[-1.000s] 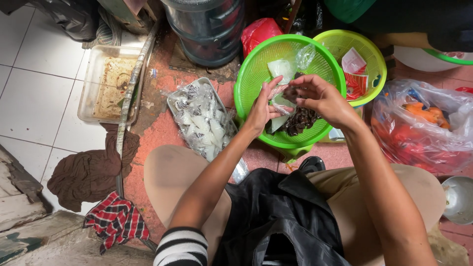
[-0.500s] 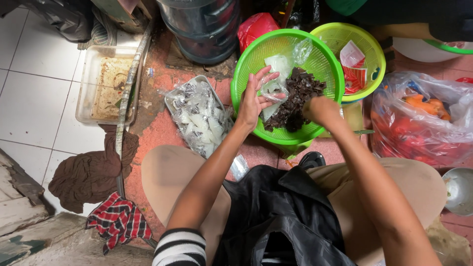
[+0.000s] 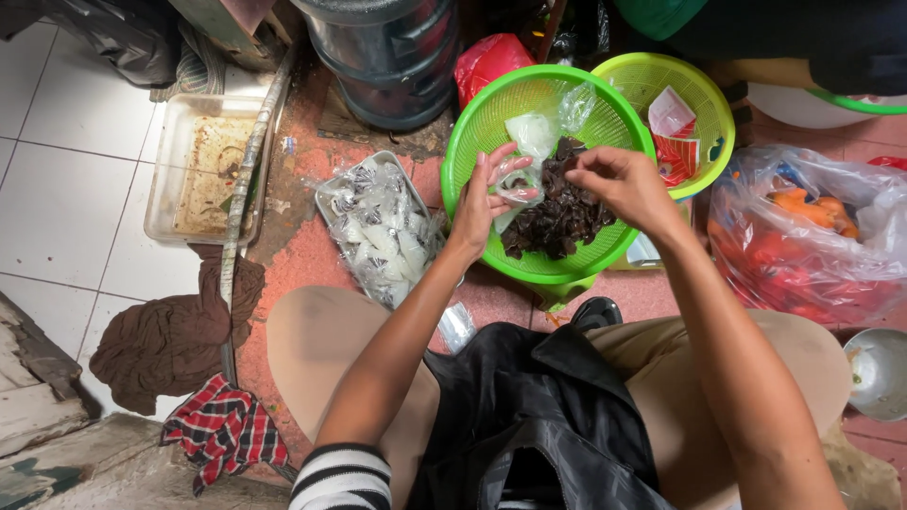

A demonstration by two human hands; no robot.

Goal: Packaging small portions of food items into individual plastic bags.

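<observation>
A green plastic basket [image 3: 472, 123] sits on the floor in front of my knees, with a pile of dark dried fungus pieces [image 3: 559, 219] in it. My left hand [image 3: 484, 194] holds a small clear plastic bag [image 3: 518, 185] over the basket. My right hand [image 3: 616, 182] hovers just right of it, fingers pinched together over the dark pile, close to the bag's mouth. More clear bags [image 3: 534, 132] lie at the back of the basket.
A tray of small filled clear bags [image 3: 378, 227] lies left of the basket. A yellow-green basket [image 3: 704, 90] with red packets stands behind right. A bag of red and orange produce [image 3: 803, 236], a dirty clear container [image 3: 203, 165], cloths [image 3: 170, 340] and a dark water jug [image 3: 387, 57] surround them.
The dark pieces that hung from my right hand half a second ago now lie in the basket. Both hands have come together over the small clear bag.
</observation>
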